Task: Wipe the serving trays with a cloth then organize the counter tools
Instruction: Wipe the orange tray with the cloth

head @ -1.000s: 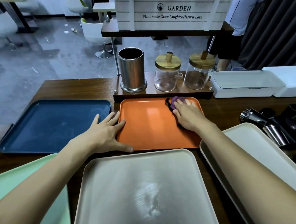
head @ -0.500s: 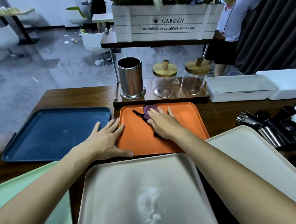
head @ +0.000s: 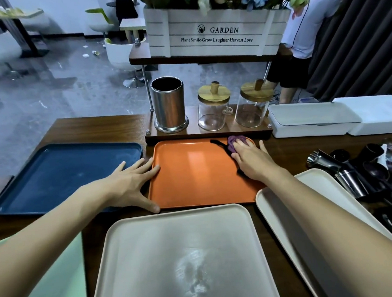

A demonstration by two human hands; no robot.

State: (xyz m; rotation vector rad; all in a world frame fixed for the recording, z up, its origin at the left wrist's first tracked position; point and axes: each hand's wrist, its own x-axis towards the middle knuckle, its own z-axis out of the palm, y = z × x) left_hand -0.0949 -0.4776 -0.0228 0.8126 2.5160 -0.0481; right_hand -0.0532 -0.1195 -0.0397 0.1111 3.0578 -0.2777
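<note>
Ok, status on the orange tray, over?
Left hand flat, bracing orange tray edge. Right hand pressing purple cloth at far right corner. Nothing else on tray.

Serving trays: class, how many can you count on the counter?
5. Blue tray far left; orange tray centre back; grey tray nearest, centre; cream tray right; green tray near left, partly cut off. More may lie outside the frame.

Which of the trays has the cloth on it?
The orange tray: the right hand presses the purple cloth into its far right corner; no other tray carries one.
</note>
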